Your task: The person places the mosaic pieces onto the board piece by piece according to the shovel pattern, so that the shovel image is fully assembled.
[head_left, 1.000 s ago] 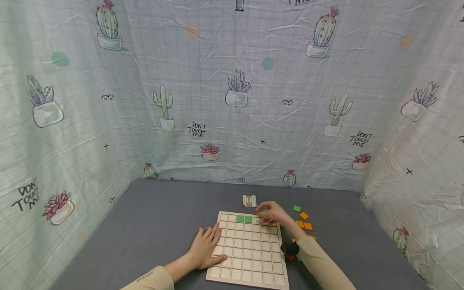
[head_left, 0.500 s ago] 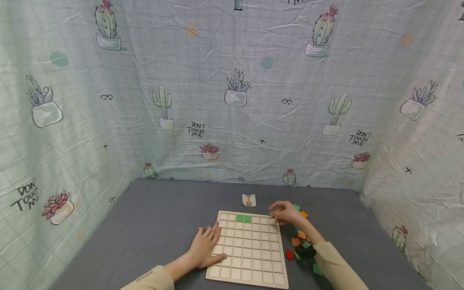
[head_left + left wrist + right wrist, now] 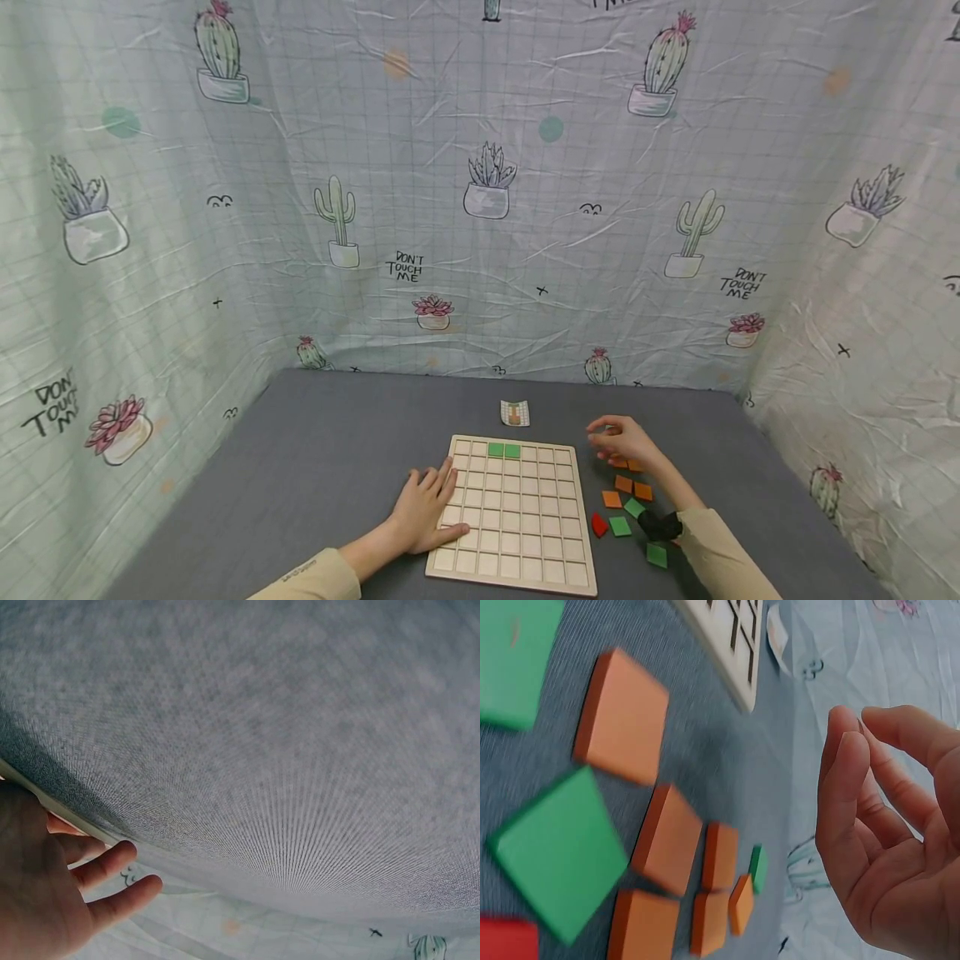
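Observation:
A pale wooden grid board (image 3: 520, 503) lies on the grey table, with two green square tiles (image 3: 504, 451) side by side in its far row. My left hand (image 3: 426, 510) rests on the board's left edge, fingers spread and thumb lying over the cells. Beyond the board's far right corner, my right hand (image 3: 624, 440) hovers over orange tiles (image 3: 634, 465), partly covering them. Its fingers bend loosely, thumb and fingertips close together, with no tile between them in the right wrist view. One far green tile (image 3: 759, 868) shows there too.
Right of the board lie more orange tiles (image 3: 623, 483), several green tiles (image 3: 619, 526) and a red rounded piece (image 3: 599, 524). Behind the board is a small printed card (image 3: 514, 413). A cactus-print curtain (image 3: 480, 275) encloses the table.
My right hand has moved right, off the board's far row and over the loose tiles. My left hand stays on the board's edge.

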`<state>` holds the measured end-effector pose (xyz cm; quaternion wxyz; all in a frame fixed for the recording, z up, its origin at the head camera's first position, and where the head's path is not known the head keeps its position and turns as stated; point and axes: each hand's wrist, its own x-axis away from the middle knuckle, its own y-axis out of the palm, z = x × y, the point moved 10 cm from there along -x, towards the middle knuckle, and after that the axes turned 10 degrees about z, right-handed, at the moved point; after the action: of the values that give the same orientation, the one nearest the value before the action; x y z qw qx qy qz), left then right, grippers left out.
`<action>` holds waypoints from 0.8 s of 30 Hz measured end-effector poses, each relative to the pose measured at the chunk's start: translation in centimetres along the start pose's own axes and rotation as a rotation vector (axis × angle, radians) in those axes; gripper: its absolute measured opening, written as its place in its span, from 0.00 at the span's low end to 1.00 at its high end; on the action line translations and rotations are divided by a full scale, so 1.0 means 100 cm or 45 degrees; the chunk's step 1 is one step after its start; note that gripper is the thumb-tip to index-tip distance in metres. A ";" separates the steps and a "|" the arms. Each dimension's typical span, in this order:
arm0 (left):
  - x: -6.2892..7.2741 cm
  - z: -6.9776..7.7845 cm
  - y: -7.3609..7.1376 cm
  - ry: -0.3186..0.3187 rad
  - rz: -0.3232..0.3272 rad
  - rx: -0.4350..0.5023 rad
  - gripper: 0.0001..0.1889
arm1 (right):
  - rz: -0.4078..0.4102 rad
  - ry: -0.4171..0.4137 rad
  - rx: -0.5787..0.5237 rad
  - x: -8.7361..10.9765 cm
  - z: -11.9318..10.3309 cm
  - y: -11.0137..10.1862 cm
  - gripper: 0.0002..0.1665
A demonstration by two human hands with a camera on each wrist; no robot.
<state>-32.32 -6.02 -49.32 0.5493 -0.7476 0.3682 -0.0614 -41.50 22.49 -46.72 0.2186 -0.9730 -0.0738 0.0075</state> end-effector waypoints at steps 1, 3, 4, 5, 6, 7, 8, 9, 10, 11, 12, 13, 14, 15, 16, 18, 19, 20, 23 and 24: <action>0.000 0.000 0.000 -0.001 -0.001 0.002 0.45 | 0.008 0.010 -0.007 0.000 0.002 -0.003 0.26; 0.000 0.000 0.000 -0.001 -0.003 0.007 0.45 | 0.028 0.038 -0.032 0.001 0.007 -0.008 0.25; 0.000 0.000 0.000 -0.002 -0.003 0.011 0.45 | 0.039 0.052 -0.044 0.001 0.009 -0.011 0.26; 0.000 0.000 0.000 -0.001 -0.003 0.014 0.45 | 0.047 0.057 -0.050 0.001 0.011 -0.013 0.26; 0.000 0.000 0.000 -0.002 -0.004 0.018 0.45 | 0.054 0.051 -0.046 0.001 0.012 -0.016 0.26; 0.000 0.000 0.000 -0.002 -0.004 0.018 0.45 | 0.065 0.054 -0.045 0.001 0.014 -0.018 0.26; 0.000 0.000 0.000 -0.002 -0.004 0.020 0.45 | 0.079 0.059 -0.039 0.001 0.016 -0.021 0.25; 0.000 0.000 0.001 -0.003 -0.005 0.023 0.45 | 0.093 0.062 -0.025 0.000 0.019 -0.024 0.25; 0.000 0.000 0.001 -0.003 -0.006 0.024 0.45 | 0.102 0.064 -0.013 -0.001 0.021 -0.026 0.25; 0.000 0.000 0.001 -0.002 -0.007 0.026 0.45 | 0.107 0.067 0.000 -0.002 0.023 -0.029 0.25; 0.000 0.000 0.001 -0.003 -0.009 0.028 0.45 | 0.122 0.082 0.009 -0.003 0.027 -0.031 0.24; 0.000 0.000 0.001 -0.003 -0.011 0.028 0.45 | 0.133 0.101 0.010 -0.004 0.030 -0.034 0.24; 0.000 0.000 0.001 -0.004 -0.011 0.028 0.45 | 0.145 0.117 0.015 -0.005 0.034 -0.036 0.24; 0.000 0.000 0.001 -0.005 -0.011 0.028 0.45 | 0.154 0.131 0.017 -0.007 0.037 -0.039 0.24; -0.001 0.000 0.001 -0.005 -0.010 0.027 0.45 | 0.166 0.146 0.021 -0.008 0.040 -0.041 0.24; -0.001 0.000 0.000 -0.006 -0.004 0.026 0.45 | 0.194 0.180 0.023 -0.011 0.047 -0.047 0.24; -0.001 0.000 0.000 -0.005 -0.002 0.024 0.45 | 0.209 0.199 0.020 -0.013 0.050 -0.050 0.24; -0.001 0.000 0.000 -0.006 0.001 0.025 0.45 | 0.223 0.218 0.019 -0.014 0.054 -0.053 0.23; 0.000 0.000 0.000 -0.006 0.001 0.030 0.45 | 0.233 0.259 0.033 -0.018 0.062 -0.058 0.22; 0.000 0.000 0.000 -0.007 0.000 0.031 0.45 | 0.239 0.274 0.033 -0.020 0.064 -0.060 0.21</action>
<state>-32.36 -6.02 -49.29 0.5594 -0.7410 0.3659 -0.0639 -44.60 30.27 -49.99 0.2362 -0.9679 0.0414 -0.0755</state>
